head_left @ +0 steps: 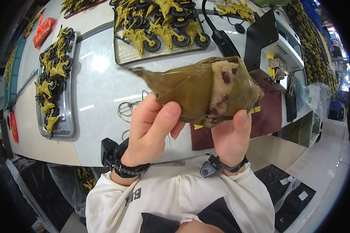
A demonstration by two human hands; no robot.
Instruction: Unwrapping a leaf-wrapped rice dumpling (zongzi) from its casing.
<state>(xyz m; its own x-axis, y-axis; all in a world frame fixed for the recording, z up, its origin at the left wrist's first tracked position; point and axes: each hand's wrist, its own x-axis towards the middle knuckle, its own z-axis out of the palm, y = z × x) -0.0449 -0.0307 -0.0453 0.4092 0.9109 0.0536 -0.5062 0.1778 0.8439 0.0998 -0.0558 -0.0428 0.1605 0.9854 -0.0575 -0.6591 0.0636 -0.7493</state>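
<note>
Both my hands hold up a zongzi, a rice dumpling [182, 91] wrapped in olive-brown leaves, above the table. A gap in the leaves bares a strip of pale sticky rice with dark reddish pieces in it. My left hand [153, 124] pinches the leaf on the left side between thumb and fingers. On the right, my right hand [233, 136] supports the dumpling from below, its thumb against the lower edge and most fingers hidden behind it. Loose thin string [125, 111] lies coiled on the white table [99, 116] beside my left hand.
Yellow toy motorbikes with black wheels fill a tray [122, 60] at the back and a clear tray [68, 134] at left. A black-and-white machine [278, 50] stands at right by a dark red mat [274, 103]. A red plastic bag [42, 33] sits far left.
</note>
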